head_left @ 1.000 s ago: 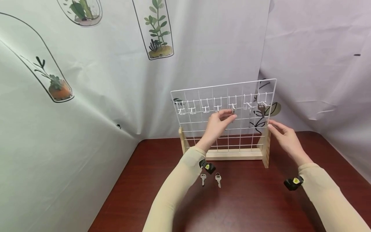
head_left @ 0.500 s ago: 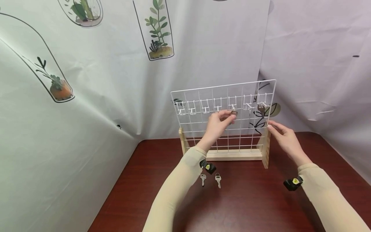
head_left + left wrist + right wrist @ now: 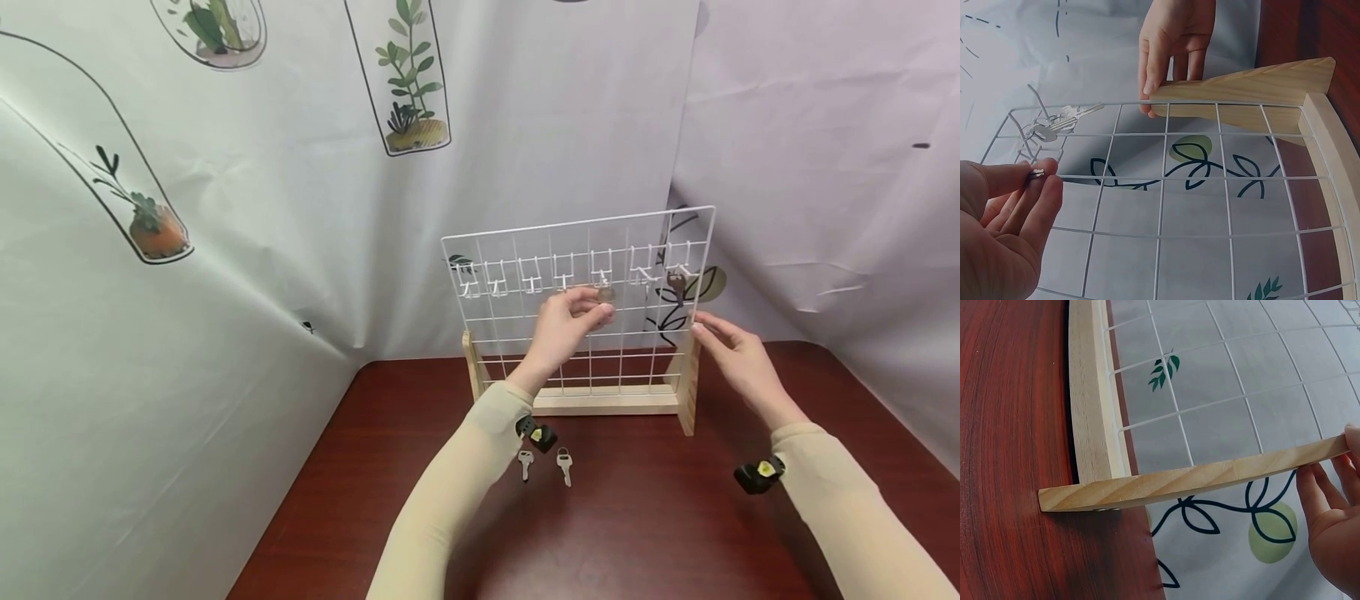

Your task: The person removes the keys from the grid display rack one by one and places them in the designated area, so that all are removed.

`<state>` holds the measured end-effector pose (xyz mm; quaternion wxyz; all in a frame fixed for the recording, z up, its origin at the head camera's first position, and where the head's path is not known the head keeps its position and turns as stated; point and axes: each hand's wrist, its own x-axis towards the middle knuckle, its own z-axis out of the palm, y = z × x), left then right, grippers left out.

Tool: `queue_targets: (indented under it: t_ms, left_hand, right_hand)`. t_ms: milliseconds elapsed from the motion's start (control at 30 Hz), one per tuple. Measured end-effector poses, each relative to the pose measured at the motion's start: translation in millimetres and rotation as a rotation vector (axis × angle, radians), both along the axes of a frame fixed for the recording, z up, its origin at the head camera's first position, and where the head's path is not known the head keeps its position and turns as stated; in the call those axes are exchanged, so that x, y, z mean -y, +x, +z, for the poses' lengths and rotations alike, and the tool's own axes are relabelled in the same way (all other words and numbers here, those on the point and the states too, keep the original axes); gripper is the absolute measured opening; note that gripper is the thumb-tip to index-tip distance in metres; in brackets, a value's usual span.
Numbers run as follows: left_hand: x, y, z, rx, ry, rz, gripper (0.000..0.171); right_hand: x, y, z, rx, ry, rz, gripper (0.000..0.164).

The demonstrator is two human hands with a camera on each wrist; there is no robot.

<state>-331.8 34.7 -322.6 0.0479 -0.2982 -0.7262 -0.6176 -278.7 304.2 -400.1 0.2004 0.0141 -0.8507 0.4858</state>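
Note:
My left hand (image 3: 567, 327) pinches a small metal key (image 3: 606, 294) between thumb and fingers, just below a white hook (image 3: 602, 277) on the wire grid rack (image 3: 577, 222). In the left wrist view only a sliver of this key (image 3: 1036, 174) shows between the fingertips of the left hand (image 3: 1013, 231). My right hand (image 3: 738, 360) holds the top of the rack's right wooden upright (image 3: 688, 383), fingers and thumb on either side of it; the right wrist view shows the same wooden upright (image 3: 1197, 478). A hanging key (image 3: 677, 287) is on the rightmost hook.
Two loose keys, one on the left (image 3: 526, 464) and one with a ring (image 3: 565, 467), lie on the dark red table (image 3: 637, 517) before the rack. More white hooks (image 3: 495, 287) line the grid to the left. A printed white curtain (image 3: 300, 167) stands behind.
The left hand has dropped slightly below the hook, and more of its key shows above the fingers. The right hand and the rack stay in place.

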Motion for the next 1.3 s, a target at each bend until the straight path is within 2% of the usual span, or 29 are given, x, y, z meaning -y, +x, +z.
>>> queue_targets:
  t_ms: [333,500,767,1300]
  left_hand:
    - [0.6,2.5,-2.4,0.058,0.011,-0.042,0.033]
    - [-0.3,3.5,-4.6,0.05,0.061,-0.061,0.034]
    - [0.2,7.8,-4.7,0.078,0.173,-0.104,0.034]
    - [-3.1,9.6,-2.0,0.137,0.256,-0.147,0.029]
  right_hand:
    - [-0.8,2.3,-2.3,0.018,-0.013,0.02,0.06]
    - [-1.8,2.0,-2.0,0.014,-0.007,0.01,0.06]
    - [-0.9,0.8,0.0,0.004,0.009,0.006,0.059]
    - [1.0,0.7,1.2,0.001,0.009,0.01,0.06]
